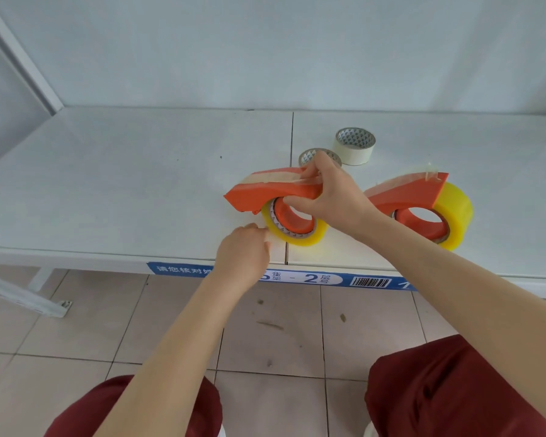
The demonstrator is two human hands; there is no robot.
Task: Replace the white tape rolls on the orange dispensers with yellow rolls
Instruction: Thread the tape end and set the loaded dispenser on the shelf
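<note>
Two orange dispensers lie on the white shelf, each carrying a yellow roll. My right hand grips the handle of the near dispenser, with the thumb hooked into its hub. Its yellow roll sits low at the front. My left hand has curled fingers at the left rim of that roll; whether it pinches the tape end I cannot tell. The second dispenser with its yellow roll lies to the right. Two white rolls stand behind: one in full view, the other half hidden by my right hand.
The shelf's front edge carries a blue label strip with a barcode. A white upright post rises at the back left. Tiled floor and my knees in dark red trousers lie below.
</note>
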